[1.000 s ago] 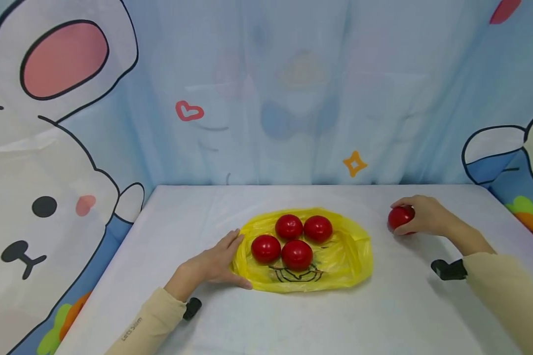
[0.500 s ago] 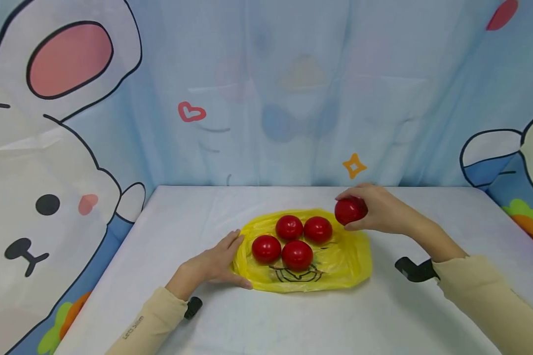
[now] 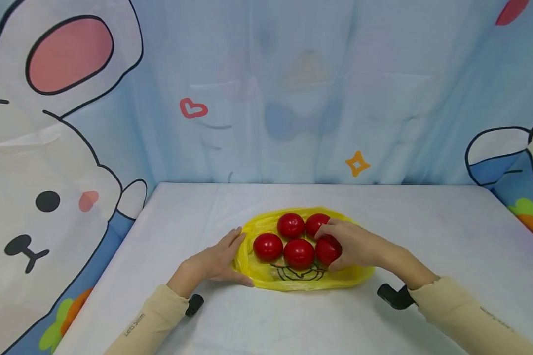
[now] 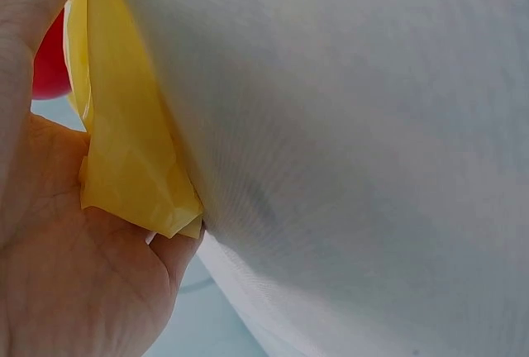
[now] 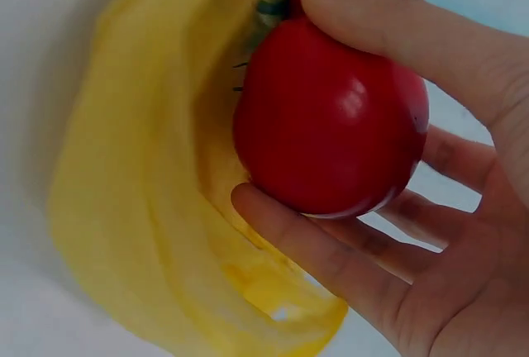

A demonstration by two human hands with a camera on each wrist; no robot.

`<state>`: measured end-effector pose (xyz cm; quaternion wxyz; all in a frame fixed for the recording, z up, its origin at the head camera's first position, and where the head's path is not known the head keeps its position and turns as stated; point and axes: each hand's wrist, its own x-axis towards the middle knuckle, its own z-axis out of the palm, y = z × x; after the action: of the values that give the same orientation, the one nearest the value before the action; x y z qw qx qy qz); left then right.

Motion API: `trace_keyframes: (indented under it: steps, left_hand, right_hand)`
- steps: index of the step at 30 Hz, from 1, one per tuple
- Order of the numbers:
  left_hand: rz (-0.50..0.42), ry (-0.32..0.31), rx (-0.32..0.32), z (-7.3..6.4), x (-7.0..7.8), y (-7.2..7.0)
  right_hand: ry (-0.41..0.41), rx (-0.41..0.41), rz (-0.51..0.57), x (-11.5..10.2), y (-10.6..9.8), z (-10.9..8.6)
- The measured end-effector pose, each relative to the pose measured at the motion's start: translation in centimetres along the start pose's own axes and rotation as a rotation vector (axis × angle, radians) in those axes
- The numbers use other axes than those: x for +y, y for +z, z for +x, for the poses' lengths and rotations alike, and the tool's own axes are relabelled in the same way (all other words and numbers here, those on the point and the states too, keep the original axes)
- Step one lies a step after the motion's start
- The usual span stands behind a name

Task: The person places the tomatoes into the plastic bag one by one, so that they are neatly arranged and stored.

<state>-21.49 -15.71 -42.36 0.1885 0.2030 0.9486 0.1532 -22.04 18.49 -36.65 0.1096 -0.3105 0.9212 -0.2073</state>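
Observation:
A yellow plastic bag (image 3: 354,279) with black printed lines lies spread on the white table. Several glossy red round fruits (image 3: 299,254) rest together on its yellow film. My right hand (image 3: 360,245) grips another red round fruit (image 5: 331,117) above the bag's right half, thumb on one side and fingers on the other, close to its neighbours. My left hand (image 3: 217,260) lies along the bag's left edge, its fingers extended and thumb spread toward the front. In the left wrist view, yellow film (image 4: 132,134) sits against that palm.
The white table (image 3: 293,320) runs back to a blue printed curtain (image 3: 302,98). A black wrist mount sits on each arm, the left one (image 3: 194,305) and the right one (image 3: 395,297), low over the tabletop.
My right hand has lifted the red fruit from the table's right side and carried it left, then down over the bag. The left hand has stayed at the bag's left edge.

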Motion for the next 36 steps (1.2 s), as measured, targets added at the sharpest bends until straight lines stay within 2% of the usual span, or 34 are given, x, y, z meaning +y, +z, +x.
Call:
trace_keyframes:
  steps: [7,16,36]
  left_hand:
    - [-0.009,0.011,0.003,-0.2,0.1,-0.1]
    - [-0.025,0.011,0.008,-0.2,-0.1,-0.1]
    - [0.008,-0.019,-0.021,0.0,-0.3,0.2]
  right_hand:
    - [-0.003,0.036,-0.05,0.0,1.5,-0.6]
    - [0.005,0.068,-0.049,0.0,2.0,-0.6]
    - [-0.027,0.098,-0.039,-0.5,2.2,-0.9]
